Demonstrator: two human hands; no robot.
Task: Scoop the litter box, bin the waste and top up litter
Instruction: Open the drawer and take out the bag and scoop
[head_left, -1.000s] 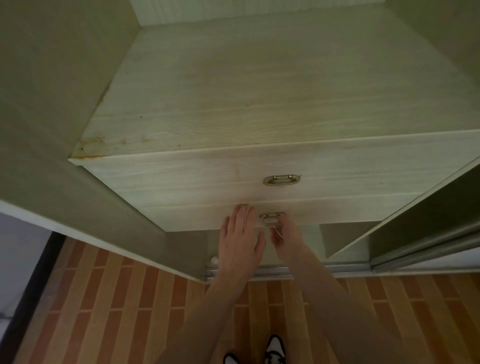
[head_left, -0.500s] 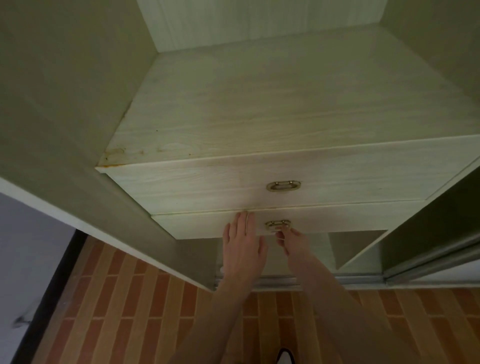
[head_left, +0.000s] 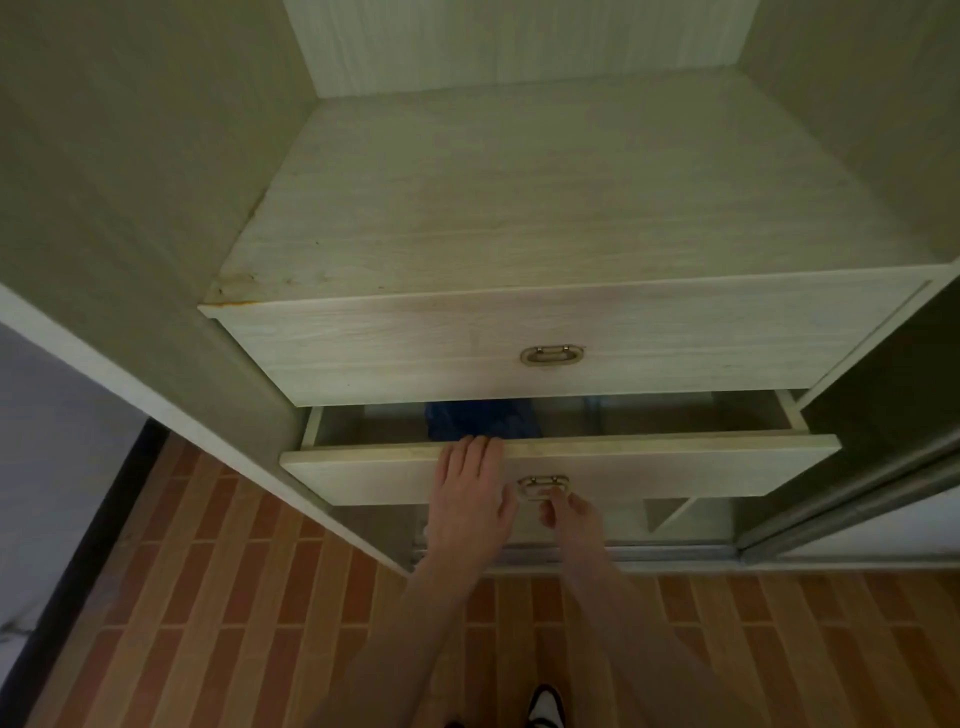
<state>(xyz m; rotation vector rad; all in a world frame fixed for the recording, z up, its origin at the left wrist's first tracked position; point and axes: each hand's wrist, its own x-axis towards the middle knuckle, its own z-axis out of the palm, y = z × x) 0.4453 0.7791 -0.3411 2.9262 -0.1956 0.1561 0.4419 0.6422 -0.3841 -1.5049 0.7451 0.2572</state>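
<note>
- Lower pale wood-grain drawer (head_left: 675, 470) of the built-in wardrobe pulled partly out, its front panel touching both hands.
- Left hand (head_left: 470, 501) laid flat on the drawer front, fingers (head_left: 480, 452) straight and close together, tips hooked just over the top edge.
- Right hand (head_left: 574, 519) just beside it, fingers pinching the small oval brass ring handle (head_left: 543, 486) at the panel's middle.
- Crumpled dark blue plastic bag (head_left: 480, 418) inside the open drawer, directly behind the left fingertips, half hidden under the drawer above.
- Upper matching drawer (head_left: 519, 338) closed, with its own brass ring handle (head_left: 551, 355); flat wood-grain shelf top (head_left: 545, 197) above it, stained orange at the left corner.
- Sliding door track (head_left: 649, 553) below; striped orange-brown plank floor (head_left: 234, 623) underneath, black-and-white shoe (head_left: 545, 706) at the bottom edge.
- Litter box, scoop and litter nowhere in view.
</note>
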